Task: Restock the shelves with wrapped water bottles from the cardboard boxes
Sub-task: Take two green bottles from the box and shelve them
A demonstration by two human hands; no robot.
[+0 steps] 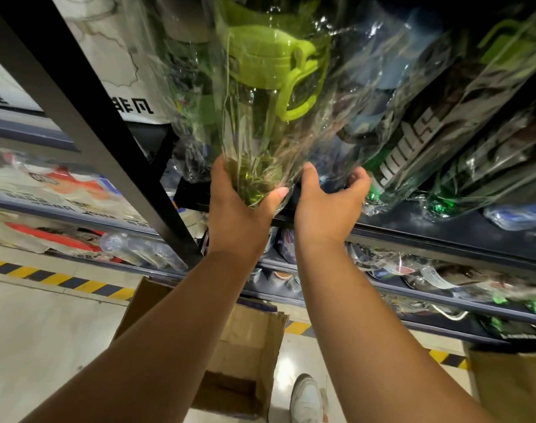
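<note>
Lime-green plastic forms the cap and carry loop of the lime-green-lidded water bottle [260, 96]. It is a clear-bodied one sealed in crinkled transparent wrap, at the front left end of the upper dark metal shelf [443, 236], just beside the black steel upright [86, 117]. The left hand [239, 209] grips its base from below. The fingers [218, 169] curl up the left side of the wrap and the thumb presses the right side, so the bottle's bottom sits in the palm. The hand covers the base, so I cannot tell whether it rests on the shelf or is carried wholly by the hand.

The right hand [330, 206] is just beside it, cupped round the wrapped base of the blue-tinted wrapped bottle [367, 96] next in the row. Its thumb points up against the plastic between the two bottles, and its fingers [358, 178] hook over the wrap on the far side.

Further right on the same shelf stand dark wrapped bottles with white lettering [413, 141], packed against one another. The lower shelves [443, 297] hold more wrapped bottles. On the pale floor under the arms sits an open brown cardboard box [248, 340] with its flaps up, and a second cardboard box [510, 389] is at the right edge. A white shoe [306, 398] stands between them. Yellow-and-black striped tape [62, 280] runs along the floor at the foot of the shelving.
</note>
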